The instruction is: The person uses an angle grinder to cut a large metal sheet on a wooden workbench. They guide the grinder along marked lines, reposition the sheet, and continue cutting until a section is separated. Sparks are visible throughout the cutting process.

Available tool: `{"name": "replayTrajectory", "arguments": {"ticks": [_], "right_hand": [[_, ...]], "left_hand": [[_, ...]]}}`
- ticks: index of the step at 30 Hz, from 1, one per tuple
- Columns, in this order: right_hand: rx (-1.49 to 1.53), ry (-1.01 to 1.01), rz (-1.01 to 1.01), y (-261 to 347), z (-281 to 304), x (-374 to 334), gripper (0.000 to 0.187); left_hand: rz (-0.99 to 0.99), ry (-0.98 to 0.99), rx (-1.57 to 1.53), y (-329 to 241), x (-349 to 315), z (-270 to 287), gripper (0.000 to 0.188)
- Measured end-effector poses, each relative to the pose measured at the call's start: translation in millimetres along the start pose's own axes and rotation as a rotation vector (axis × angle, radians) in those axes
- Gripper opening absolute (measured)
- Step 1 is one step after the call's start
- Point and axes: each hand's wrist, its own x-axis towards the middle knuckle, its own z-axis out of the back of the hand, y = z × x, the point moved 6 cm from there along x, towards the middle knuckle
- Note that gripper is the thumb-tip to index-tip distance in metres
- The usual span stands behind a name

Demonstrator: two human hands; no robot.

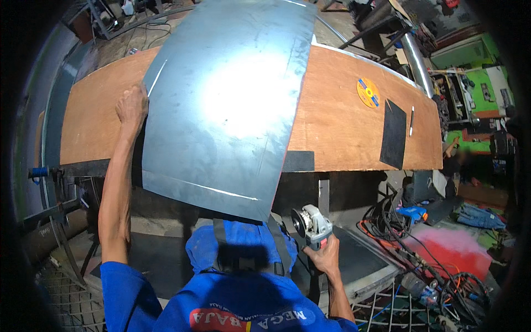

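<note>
A large grey metal sheet (182, 127) lies across the wooden tabletop (337, 133), its near end hanging over the front edge. White lines are marked near its left side and near end. My left hand (133, 106) is closed on the sheet's left edge, fingertips partly hidden. Low on the right, my right hand (326, 254) grips an angle grinder (316, 221) by its body. The grinder's dark disc points left, close to the sheet's near right corner but apart from it. Whether the disc is spinning I cannot tell.
On the table's right part lie a yellow disc (368, 93), a dark flat plate (393, 134) and a white pen-like stick (411, 120). Tangled cables and hoses (409, 249) cover the floor at right, near a blue tool (412, 212). Another person (454, 157) is at the far right.
</note>
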Motion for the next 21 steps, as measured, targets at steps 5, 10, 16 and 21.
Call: {"name": "replayTrajectory", "arguments": {"ticks": [5,10,16,21], "right_hand": [[0.013,0.077,-0.04,2,-6,5,0.062],[0.001,0.094,-0.083,5,-11,7,0.056],[0.034,0.098,0.028,17,-15,6,0.055],[-0.011,0.184,-0.058,10,-24,3,0.061]], "left_hand": [[-0.171,-0.137,0.223,-45,-52,30,0.036],[-0.506,0.032,-0.248,-146,-152,28,0.062],[-0.491,0.114,-0.349,-158,-166,23,0.073],[-0.471,0.103,-0.321,-157,-167,23,0.085]]}}
